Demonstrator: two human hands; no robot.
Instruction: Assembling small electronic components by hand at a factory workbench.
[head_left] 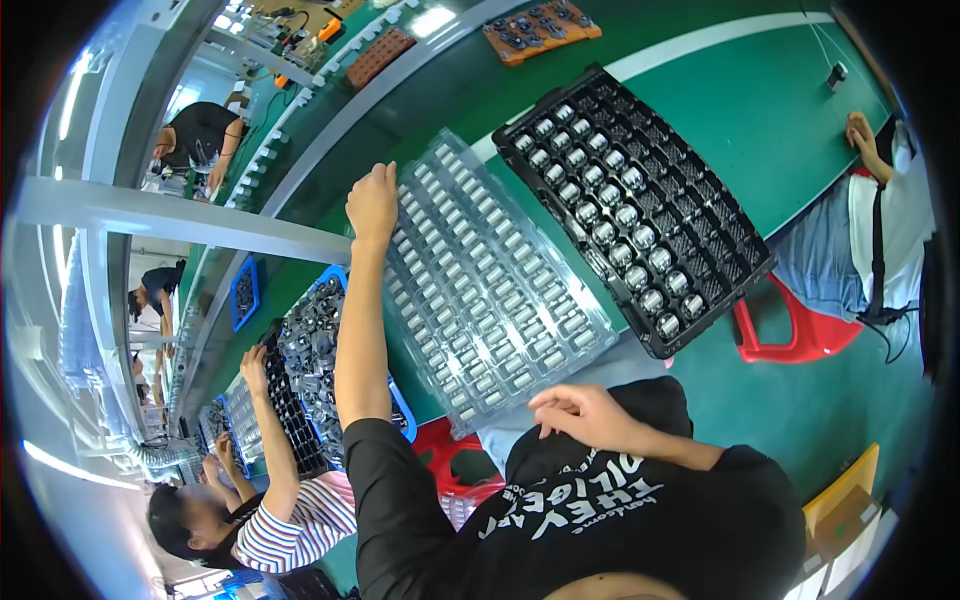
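Note:
My left hand [373,205] is raised by the far left edge of a clear plastic tray [600,338], its fingers curled closed; whatever they may hold is hidden. Rows of small silvery cylindrical parts [505,295] fill the tray's pockets. Close to my chest, off the tray's near edge, my right hand [590,415] hangs with loosely bent fingers apart and nothing visible in them. To the right lies a black tray [655,350] whose left-hand columns hold round shiny metal parts [603,233], while its right-hand pockets show bare.
Beyond the trays runs a conveyor line, with an orange fixture board [545,35] on it. Blue-rimmed bins of dark parts [315,370] stand to the left, beside a co-worker in a striped shirt [300,525]. Another person sits at right near a red stool [800,335].

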